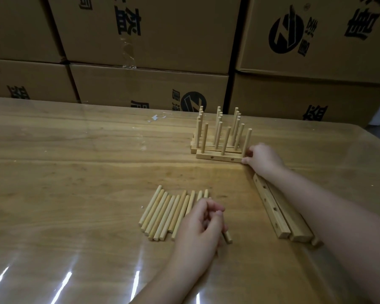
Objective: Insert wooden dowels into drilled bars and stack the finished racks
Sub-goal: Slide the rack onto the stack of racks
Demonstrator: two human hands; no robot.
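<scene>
The front rack [217, 158], set against finished racks [219, 120] on a glossy wooden table [75, 172], is gripped at its end by the right hand [261, 159]. The left hand [202, 224] curls round a dowel [227, 236] beside loose dowels [165, 213]; printed cardboard cartons [149, 34] wall the back.

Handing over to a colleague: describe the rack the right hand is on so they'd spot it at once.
In front of the cardboard boxes, a cluster of dowel racks stands at the table's far side, right of centre. Take the front rack, nearest the person: the right hand grips its right end, and only its bar shows two side holes to the camera.
</scene>
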